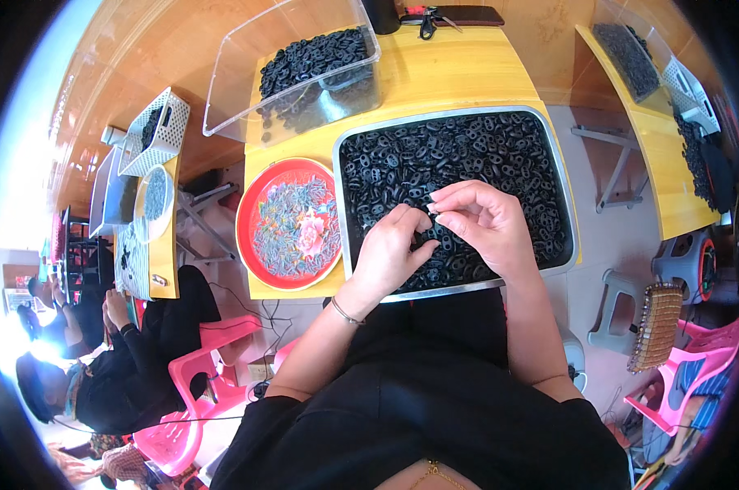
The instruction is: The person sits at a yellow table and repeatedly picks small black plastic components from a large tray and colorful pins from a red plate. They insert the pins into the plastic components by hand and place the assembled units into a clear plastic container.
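Over a metal tray (570, 214) filled with small black two-holed plastic pieces (434, 151), my two hands almost meet at the fingertips. My left hand (390, 251) is closed, its fingers bent toward the thumb. Thumb and index finger of my right hand (490, 227) pinch close beside it. Something small and dark shows between the fingertips, too little of it to name. Left of the tray sits a round red dish (244, 214) with a flower pattern, holding many tiny grey, metallic-looking bits (284, 237).
A clear plastic bin (222, 106) of black pieces stands on the yellow table (459, 69), scissors (444, 18) behind. At left a person (124, 367) sits at another table with a white basket (173, 122). Pink chairs (194, 400) and grey stools (614, 314) stand around.
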The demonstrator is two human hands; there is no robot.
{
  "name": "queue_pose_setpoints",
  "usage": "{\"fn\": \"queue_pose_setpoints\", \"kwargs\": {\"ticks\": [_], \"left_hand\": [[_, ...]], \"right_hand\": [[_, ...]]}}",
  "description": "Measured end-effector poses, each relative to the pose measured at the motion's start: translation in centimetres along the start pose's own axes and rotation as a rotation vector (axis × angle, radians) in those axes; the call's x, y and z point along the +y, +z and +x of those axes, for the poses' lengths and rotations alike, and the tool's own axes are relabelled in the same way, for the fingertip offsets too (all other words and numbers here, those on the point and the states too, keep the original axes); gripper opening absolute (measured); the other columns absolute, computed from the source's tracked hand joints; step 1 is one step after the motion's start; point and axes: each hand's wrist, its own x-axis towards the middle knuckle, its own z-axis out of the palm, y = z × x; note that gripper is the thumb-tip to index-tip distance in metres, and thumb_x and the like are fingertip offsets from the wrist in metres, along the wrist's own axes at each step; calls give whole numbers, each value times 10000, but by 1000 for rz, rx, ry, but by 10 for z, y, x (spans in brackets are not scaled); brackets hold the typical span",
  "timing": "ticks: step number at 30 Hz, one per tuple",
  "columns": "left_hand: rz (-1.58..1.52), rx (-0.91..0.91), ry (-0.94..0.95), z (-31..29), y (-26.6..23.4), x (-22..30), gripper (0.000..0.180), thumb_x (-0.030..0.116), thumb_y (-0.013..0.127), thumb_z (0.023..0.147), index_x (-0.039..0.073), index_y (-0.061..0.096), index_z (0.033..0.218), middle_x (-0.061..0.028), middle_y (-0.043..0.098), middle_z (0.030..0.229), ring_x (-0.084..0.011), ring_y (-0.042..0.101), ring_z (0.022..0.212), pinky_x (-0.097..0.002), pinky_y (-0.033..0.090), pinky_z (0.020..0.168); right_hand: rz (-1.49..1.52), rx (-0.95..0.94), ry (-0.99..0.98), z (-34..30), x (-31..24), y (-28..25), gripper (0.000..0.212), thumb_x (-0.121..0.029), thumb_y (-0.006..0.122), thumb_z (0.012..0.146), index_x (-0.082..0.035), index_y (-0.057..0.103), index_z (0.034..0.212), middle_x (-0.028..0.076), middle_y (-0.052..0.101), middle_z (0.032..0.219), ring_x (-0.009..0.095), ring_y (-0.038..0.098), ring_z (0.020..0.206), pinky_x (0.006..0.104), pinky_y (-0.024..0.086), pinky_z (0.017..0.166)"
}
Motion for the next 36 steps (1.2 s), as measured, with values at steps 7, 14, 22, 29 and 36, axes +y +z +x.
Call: {"fn": "queue_pose_setpoints", "kwargs": {"ticks": [7, 14, 22, 29, 36], "left_hand": [[-159, -38, -167, -8, -2, -8, 194, 6, 684, 694, 13, 550, 834, -47, 561, 714, -100, 550, 585, -250, 451, 540], [-1162, 93, -300, -19, -18, -5, 128, -32, 568, 835, 0, 548, 957, -70, 616, 852, -149, 638, 779, -238, 536, 679], [-1246, 193, -241, -25, -21, 1, 179, -39, 563, 835, -9, 555, 1011, -85, 623, 924, -142, 624, 821, -246, 523, 739], [-1217, 177, -206, -27, -21, 0, 196, -35, 579, 828, -7, 551, 1020, -84, 628, 903, -137, 621, 814, -246, 521, 734], [-1204, 182, -169, -27, -21, -2, 202, -28, 595, 820, -10, 552, 1016, -90, 630, 897, -135, 628, 791, -242, 532, 700]], "right_hand": [[-62, 32, 63, -1, -1, 4, 207, 96, 575, 767, 15, 586, 957, 64, 563, 936, 91, 585, 845, 219, 494, 721], [-144, -10, 129, -4, -5, 6, 201, 70, 581, 779, 4, 604, 968, 38, 609, 902, 82, 596, 812, 215, 492, 711], [-96, -27, 146, -4, -7, 16, 150, 28, 603, 799, 10, 630, 946, 57, 650, 878, 91, 614, 803, 216, 497, 728], [-24, -22, 192, -5, -8, 17, 145, 23, 593, 809, 17, 610, 953, 67, 648, 863, 106, 626, 824, 225, 505, 732], [-39, -47, 226, -5, -9, 15, 157, 33, 583, 812, 11, 618, 963, 66, 649, 867, 105, 630, 805, 225, 513, 711]]}}
